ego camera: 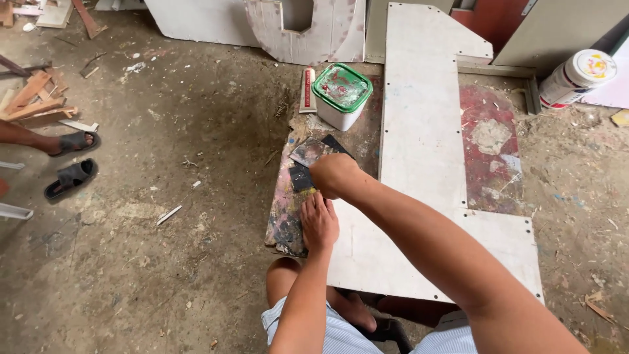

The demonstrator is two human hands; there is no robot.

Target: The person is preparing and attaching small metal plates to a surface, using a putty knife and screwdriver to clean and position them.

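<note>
Dusty workshop floor; beside the white panel (pixel 419 151), left hand (pixel 319 223) presses flat while right hand (pixel 334 176) grips dark scrapers (pixel 313 154); keep steady pressure.

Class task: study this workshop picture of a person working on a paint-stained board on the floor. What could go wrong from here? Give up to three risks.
1. The right hand works dark sheets right beside the left hand; a slip could scrape the left fingers.
2. The white square tub with a green lid stands close ahead; a forward push might knock it.
3. Another person's sandalled feet are near loose wood offcuts, a possible trip.
</note>
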